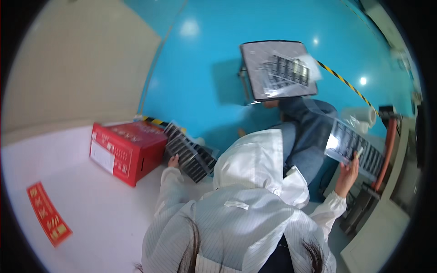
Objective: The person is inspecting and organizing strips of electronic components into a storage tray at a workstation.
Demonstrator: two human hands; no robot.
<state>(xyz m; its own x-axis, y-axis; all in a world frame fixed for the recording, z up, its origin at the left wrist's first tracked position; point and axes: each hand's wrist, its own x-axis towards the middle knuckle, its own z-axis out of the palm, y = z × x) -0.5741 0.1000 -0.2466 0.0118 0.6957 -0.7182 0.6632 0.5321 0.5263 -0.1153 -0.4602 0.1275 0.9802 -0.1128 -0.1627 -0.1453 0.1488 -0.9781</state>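
My left hand [173, 161] is closed on the near left edge of a clear plastic tray [189, 152] with rows of dark strips. That tray is tilted beside a red box. Out to the right, my right hand [348, 175] grips the lower edge of a second clear tray [353, 145] with similar dark rows. A small pale piece shows at its fingertips, too small to name. More such trays [287, 73] lie overlapped on a grey padded stool [255, 54] ahead of me, with clear plastic sheeting around them. Their contents are blurred.
The red box [125, 150] stands at the left on a white surface [109, 214], close to my left hand. Right of my knees [314, 118] are a roll of clear film [364, 116], an orange-red tube [390, 150] and equipment. Striped tape [346, 84] crosses the blue floor [205, 54].
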